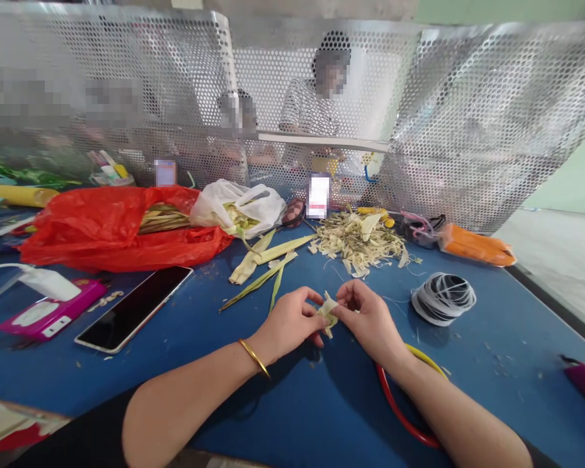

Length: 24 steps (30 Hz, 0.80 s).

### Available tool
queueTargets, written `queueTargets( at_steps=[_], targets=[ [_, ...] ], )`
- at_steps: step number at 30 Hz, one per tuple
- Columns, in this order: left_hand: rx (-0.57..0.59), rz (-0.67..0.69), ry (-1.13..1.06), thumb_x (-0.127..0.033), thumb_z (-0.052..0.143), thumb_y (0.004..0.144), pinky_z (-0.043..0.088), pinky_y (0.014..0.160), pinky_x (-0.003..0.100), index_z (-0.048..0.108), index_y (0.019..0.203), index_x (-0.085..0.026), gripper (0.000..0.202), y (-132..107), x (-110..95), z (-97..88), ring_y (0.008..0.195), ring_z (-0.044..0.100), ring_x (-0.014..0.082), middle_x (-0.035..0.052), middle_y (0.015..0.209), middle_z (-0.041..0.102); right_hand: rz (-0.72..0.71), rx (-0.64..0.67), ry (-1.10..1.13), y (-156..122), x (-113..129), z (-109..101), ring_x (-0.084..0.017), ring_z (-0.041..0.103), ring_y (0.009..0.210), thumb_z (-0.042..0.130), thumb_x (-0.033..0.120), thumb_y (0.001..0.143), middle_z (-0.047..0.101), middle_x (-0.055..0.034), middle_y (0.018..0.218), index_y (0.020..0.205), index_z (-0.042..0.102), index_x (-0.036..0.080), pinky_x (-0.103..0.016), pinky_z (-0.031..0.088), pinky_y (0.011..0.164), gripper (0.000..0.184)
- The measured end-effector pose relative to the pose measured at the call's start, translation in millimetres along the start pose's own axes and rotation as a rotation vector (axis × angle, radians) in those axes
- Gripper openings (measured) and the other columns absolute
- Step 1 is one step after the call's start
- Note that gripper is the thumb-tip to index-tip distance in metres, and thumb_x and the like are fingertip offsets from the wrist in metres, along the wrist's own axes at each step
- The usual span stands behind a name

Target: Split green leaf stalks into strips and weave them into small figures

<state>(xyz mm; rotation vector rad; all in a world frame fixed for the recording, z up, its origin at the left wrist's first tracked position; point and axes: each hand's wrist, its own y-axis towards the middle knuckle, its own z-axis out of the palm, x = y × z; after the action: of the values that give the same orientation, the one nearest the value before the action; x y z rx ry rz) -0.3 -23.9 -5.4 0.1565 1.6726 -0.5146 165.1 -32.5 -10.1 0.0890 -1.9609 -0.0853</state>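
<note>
Leaf piece [328,311] pinched between both hands, lower centre of frame.
Left hand [287,322] and right hand [370,318] each have fingers closed tight on the small folded leaf piece, held just over the blue desk [322,403], likely so either side can be tucked freely. Leaf strips [266,263], trimmings pile [358,242] and thread coil [442,298] lie near, above the hands, probably kept within reach.

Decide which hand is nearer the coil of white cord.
Right. The right hand is just left of the coil; the left hand is farther left, past the leaf piece.
</note>
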Motion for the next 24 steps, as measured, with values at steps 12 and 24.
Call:
queueTargets(
  at_steps=[12, 24],
  targets=[
    [-0.016, -0.134, -0.171, -0.018, 0.071, 0.073, 0.049, 0.051, 0.021, 0.054, 0.086, -0.014, 0.021, -1, -7, 2.3, 0.045, 0.060, 0.0102, 0.0024, 0.063, 0.068, -0.049, -0.035, -0.129, -4, 7, 2, -0.012, 0.049, 0.059, 0.061, 0.025, 0.075, 0.055, 0.0044, 0.066, 0.074, 0.052, 0.022, -0.024, 0.038, 0.055, 0.009],
    [0.028, -0.083, -0.160, -0.026, 0.072, 0.071, 0.048, 0.053, 0.020, 0.071, 0.077, -0.013, 0.015, -2, -4, 0.7, 0.048, 0.055, 0.0072, 0.0008, 0.060, 0.064, -0.065, 0.036, -0.076, -4, 13, -1, -0.012, 0.050, 0.061, 0.061, 0.029, 0.077, 0.055, 0.0041, 0.065, 0.074, 0.054, 0.021, -0.023, 0.039, 0.057, 0.012]
  ],
)
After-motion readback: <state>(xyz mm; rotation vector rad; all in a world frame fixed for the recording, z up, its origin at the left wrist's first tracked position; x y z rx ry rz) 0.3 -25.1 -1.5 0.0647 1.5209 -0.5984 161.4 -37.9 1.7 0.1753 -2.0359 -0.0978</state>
